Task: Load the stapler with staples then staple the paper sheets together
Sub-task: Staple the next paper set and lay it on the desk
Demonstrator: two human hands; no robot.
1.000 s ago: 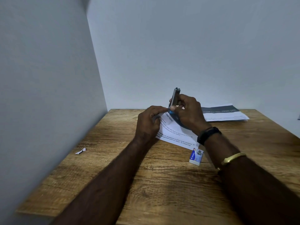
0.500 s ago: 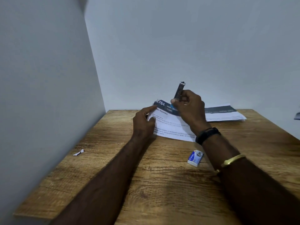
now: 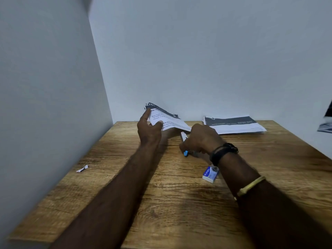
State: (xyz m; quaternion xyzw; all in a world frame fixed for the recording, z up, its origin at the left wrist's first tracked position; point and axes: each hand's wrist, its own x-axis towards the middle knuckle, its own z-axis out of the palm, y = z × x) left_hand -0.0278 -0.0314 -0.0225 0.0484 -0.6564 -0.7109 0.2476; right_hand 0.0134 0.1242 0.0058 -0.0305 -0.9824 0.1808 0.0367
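Observation:
My left hand (image 3: 150, 130) pinches the printed paper sheets (image 3: 167, 118) by their left corner and holds them tilted up off the wooden table (image 3: 161, 203). My right hand (image 3: 201, 139) rests low on the table, closed over the stapler (image 3: 184, 143). The stapler's pale front end and blue rear tip stick out from under the fingers, and its middle is hidden. A small blue and white staple box (image 3: 210, 174) lies on the table just beside my right wrist.
A second stack of printed sheets (image 3: 233, 124) lies at the back right of the table. A crumpled paper scrap (image 3: 82, 168) sits near the left wall. Grey walls close in on the left and behind. A dark object (image 3: 327, 121) shows at the right edge.
My right hand has come down from above the sheets to the table with the stapler. My left hand has lifted the sheets' corner higher and turned them up.

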